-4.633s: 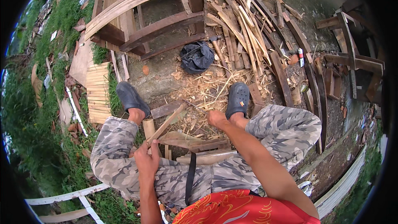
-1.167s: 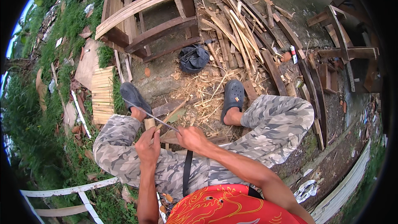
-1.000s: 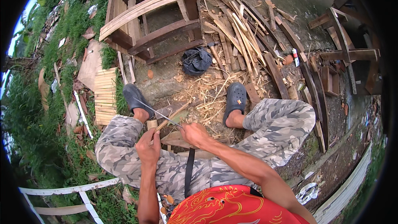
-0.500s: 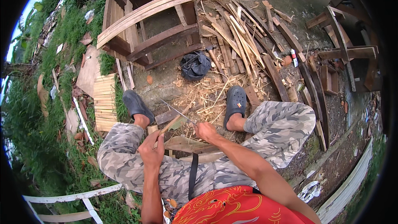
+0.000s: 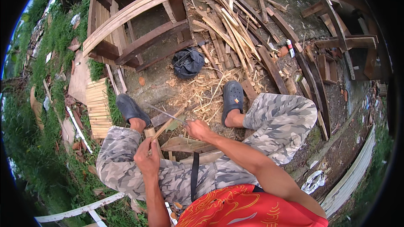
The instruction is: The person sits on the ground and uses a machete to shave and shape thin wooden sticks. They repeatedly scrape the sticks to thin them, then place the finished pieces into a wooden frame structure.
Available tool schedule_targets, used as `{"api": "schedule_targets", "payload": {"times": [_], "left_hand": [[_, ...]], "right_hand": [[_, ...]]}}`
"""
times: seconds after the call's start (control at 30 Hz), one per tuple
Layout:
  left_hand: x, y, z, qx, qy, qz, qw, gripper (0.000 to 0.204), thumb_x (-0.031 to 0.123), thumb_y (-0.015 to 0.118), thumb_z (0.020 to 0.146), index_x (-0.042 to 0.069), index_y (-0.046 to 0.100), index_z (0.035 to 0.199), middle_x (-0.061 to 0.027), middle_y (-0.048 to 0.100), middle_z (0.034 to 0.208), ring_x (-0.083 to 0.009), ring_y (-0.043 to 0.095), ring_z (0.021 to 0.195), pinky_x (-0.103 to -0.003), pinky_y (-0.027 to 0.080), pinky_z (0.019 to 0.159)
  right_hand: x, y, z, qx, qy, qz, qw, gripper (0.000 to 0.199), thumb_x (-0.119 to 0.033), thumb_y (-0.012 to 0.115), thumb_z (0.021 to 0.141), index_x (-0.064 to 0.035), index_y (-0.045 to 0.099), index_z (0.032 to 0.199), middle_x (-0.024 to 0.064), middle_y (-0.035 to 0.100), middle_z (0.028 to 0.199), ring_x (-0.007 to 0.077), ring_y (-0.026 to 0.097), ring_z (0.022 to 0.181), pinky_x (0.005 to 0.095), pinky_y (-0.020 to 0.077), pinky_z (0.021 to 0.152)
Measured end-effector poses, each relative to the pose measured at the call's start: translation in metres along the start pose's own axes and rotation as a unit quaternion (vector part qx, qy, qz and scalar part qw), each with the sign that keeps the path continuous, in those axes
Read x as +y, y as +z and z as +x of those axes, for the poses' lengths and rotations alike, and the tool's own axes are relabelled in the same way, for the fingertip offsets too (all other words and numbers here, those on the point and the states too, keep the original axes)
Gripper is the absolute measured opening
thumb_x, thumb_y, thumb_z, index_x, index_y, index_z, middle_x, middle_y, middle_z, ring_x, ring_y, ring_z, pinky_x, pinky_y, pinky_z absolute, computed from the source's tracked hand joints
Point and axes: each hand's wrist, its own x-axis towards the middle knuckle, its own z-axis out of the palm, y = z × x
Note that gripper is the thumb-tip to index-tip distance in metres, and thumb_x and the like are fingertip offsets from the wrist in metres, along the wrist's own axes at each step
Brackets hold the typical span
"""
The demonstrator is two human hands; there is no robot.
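My left hand (image 5: 147,156) is closed around the near end of a narrow wooden strip (image 5: 162,130), which points away from me over the ground between my feet. In my right hand (image 5: 198,129) is the handle of a knife, gripped in a fist. Its long thin blade (image 5: 166,112) reaches out to the left and crosses the strip; whether the edge bites into the wood is too small to tell. Just beyond my lap, beside the hands, rests a broad piece of wood (image 5: 185,144). Pale shavings (image 5: 202,96) cover the ground past the blade.
A wooden frame (image 5: 139,29) stands at the far left, with a black plastic bag (image 5: 187,63) and a hammer (image 5: 209,56) near it. Long wood strips (image 5: 235,29) are heaped beyond my right shoe (image 5: 232,96). Bamboo slats (image 5: 97,107) lie on grass at left.
The whole view has shifted a little. My left hand has drawn slightly nearer to me with the strip, and the knife blade lies flatter across it.
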Motion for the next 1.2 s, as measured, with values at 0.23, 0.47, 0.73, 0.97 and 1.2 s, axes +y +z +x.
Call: {"api": "schedule_targets", "payload": {"times": [0.23,0.47,0.73,0.97,1.2], "left_hand": [[0.004,-0.003,0.000,-0.031,-0.016,0.002,0.999,0.013,0.003,0.067,0.091,-0.006,0.070,0.101,-0.0182,0.071,0.086,-0.0257,0.071,0.074,-0.033,0.054,0.070],[0.004,-0.001,0.000,0.002,-0.008,0.018,1.000,0.014,0.004,0.069,0.091,-0.006,0.071,0.101,-0.0208,0.072,0.089,-0.0337,0.073,0.078,-0.038,0.056,0.071],[-0.005,0.012,0.001,0.057,-0.085,-0.045,0.994,0.018,0.007,0.068,0.094,-0.009,0.069,0.100,-0.0191,0.074,0.088,-0.0264,0.075,0.076,-0.035,0.059,0.069],[0.009,-0.003,0.020,0.144,-0.139,-0.130,0.971,0.016,0.010,0.064,0.098,-0.006,0.062,0.100,-0.0117,0.069,0.085,-0.0152,0.070,0.074,-0.027,0.057,0.066],[0.021,0.027,0.089,0.125,-0.175,-0.377,0.901,0.014,0.006,0.060,0.098,-0.004,0.051,0.104,-0.0122,0.064,0.095,-0.0173,0.070,0.082,-0.025,0.060,0.072]], "right_hand": [[0.024,0.011,0.000,-0.032,0.091,0.019,0.995,0.028,-0.021,0.055,0.092,0.0009,0.072,0.095,0.0275,0.072,0.088,0.0423,0.072,0.087,0.0504,0.0577,0.077],[0.059,0.035,-0.001,-0.070,0.235,-0.048,0.968,0.029,-0.020,0.056,0.090,0.0005,0.075,0.099,0.0265,0.072,0.103,0.0417,0.070,0.100,0.0504,0.0568,0.087],[0.049,0.036,-0.012,-0.116,0.157,-0.117,0.974,0.029,-0.023,0.059,0.090,-0.0029,0.077,0.099,0.0252,0.071,0.109,0.0401,0.070,0.105,0.0479,0.0569,0.090],[0.018,-0.056,-0.003,-0.153,0.281,-0.123,0.939,0.030,-0.019,0.064,0.086,-0.0050,0.076,0.110,0.0195,0.071,0.119,0.0354,0.070,0.110,0.0437,0.0569,0.091],[-0.028,-0.251,-0.059,-0.062,0.281,-0.249,0.925,0.032,-0.019,0.062,0.084,-0.0007,0.076,0.106,0.0227,0.072,0.114,0.0372,0.071,0.106,0.0454,0.0573,0.089]]}}
